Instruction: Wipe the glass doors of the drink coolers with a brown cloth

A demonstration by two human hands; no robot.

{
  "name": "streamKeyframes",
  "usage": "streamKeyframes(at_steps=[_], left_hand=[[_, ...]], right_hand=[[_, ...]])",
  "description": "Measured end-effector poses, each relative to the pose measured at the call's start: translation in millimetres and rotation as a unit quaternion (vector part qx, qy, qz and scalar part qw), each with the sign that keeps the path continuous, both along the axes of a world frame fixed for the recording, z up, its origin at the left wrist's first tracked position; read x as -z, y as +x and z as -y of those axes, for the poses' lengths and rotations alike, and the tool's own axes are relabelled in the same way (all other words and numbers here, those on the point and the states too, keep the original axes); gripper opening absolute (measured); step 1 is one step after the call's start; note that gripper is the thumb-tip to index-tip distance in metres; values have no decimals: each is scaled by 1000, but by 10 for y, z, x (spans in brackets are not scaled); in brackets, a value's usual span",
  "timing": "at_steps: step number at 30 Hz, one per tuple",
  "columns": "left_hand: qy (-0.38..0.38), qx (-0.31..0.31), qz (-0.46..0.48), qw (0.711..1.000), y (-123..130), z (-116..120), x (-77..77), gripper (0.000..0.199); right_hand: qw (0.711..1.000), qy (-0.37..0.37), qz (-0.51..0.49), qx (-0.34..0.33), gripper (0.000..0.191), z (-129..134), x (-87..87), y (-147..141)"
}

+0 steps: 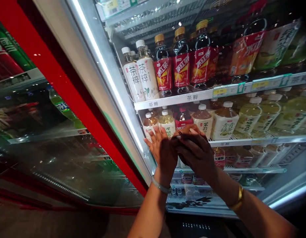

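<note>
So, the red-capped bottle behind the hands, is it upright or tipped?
Upright: the bottle, though partly hidden, stands with its cap on top.

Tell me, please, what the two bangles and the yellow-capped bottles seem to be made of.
The left bangle looks like polished stone or glass: pale, smooth and slightly glossy. The right bangle seems to be metal, with a bright golden sheen; whether solid gold or plated, I cannot tell. The yellow-capped bottles are probably clear, glossy plastic: highlights catch their shoulders and dark contents show through.
</note>
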State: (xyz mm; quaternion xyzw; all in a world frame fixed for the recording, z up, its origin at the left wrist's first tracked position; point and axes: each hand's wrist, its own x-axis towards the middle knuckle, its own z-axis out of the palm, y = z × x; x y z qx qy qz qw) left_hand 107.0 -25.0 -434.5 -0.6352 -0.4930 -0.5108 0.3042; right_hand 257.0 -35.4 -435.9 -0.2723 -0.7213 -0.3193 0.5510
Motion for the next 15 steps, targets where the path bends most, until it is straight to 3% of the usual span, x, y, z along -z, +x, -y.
streamKeyframes(at_steps=[3, 6, 9, 12, 15], left_hand=[[23, -2, -39, 999, 138, -19, 8, 70], [52, -11, -54, 997, 245, -55, 40, 71], [65, -15, -61, 996, 263, -80, 66, 68], [63, -8, -57, 996, 238, -84, 80, 67], [34, -11, -43, 998, 240, -84, 93, 73]], right_hand=[[1000, 12, -13, 5, 36, -50, -91, 273], [998, 10, -46, 29, 40, -36, 70, 446], [998, -5, -59, 17, 32, -1, 190, 387], [999, -7, -32, -18, 29, -33, 23, 301], [999, 32, -11, -1, 33, -111, -235, 460]])
